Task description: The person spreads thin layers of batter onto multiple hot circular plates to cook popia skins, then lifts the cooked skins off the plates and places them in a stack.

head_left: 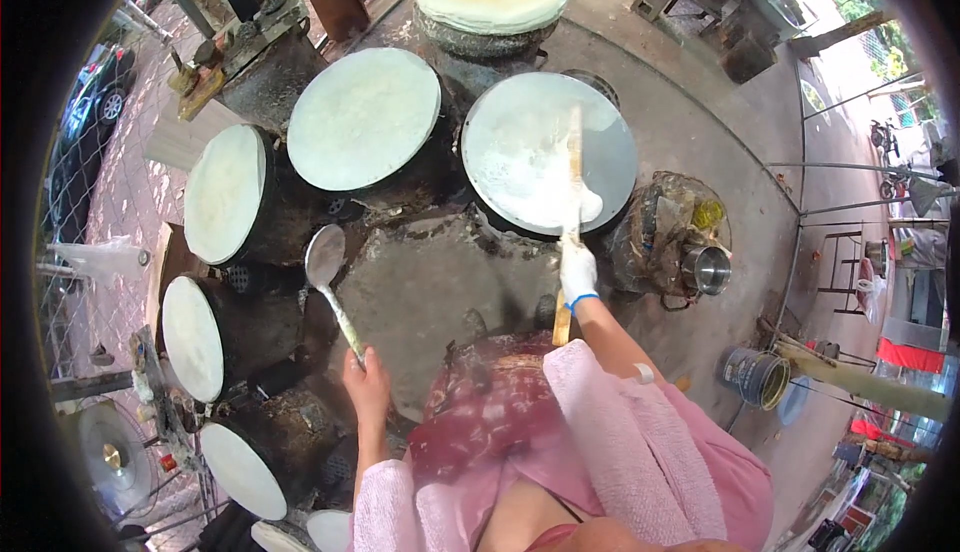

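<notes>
Gripping in both hands: right hand [578, 270], gloved, fingers closed round the stick [574, 187]; left hand [367, 382], bare, fingers wrapped round the end of the ladle [325, 255] handle. Stick's long axis runs fore-aft, far end pointing away over the griddle [612, 142], near end by the apron [480, 402]. Ladle points away, tilted left, bowl outermost. Batter [515, 157] partly coats the griddle.

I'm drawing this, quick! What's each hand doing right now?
Left hand: closed, holding the ladle.
Right hand: in a white glove, closed, holding the wooden stick.
</notes>
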